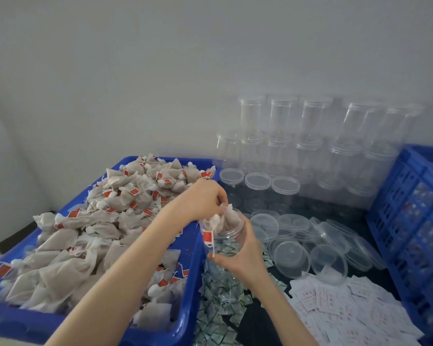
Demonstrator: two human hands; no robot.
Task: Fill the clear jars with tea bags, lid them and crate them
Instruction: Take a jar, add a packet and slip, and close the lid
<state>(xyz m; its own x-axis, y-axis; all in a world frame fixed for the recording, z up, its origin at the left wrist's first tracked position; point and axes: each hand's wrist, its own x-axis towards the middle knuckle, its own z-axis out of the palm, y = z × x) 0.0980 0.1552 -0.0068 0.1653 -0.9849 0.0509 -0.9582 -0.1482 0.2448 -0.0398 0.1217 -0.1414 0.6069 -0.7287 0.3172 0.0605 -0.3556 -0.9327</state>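
Observation:
My right hand [245, 255] grips a clear open jar [225, 236] from the side, just right of the blue tray's corner. My left hand [205, 198] is over the jar's mouth and pinches tea bags [223, 219] that stick out of it; one red tag [207, 237] hangs down the jar's outside. The blue tray [185, 308] at left holds a heap of beige tea bags [90, 233] with red tags. Loose clear lids [310, 243] lie to the right of the jar. A blue crate [410, 221] stands at the right edge.
Stacked clear lidded jars [308, 151] line the wall behind the lids. Small green-white sachets [220, 300] are piled beside the tray, under my right hand. White printed slips [348, 303] cover the table at lower right. The wall is close behind everything.

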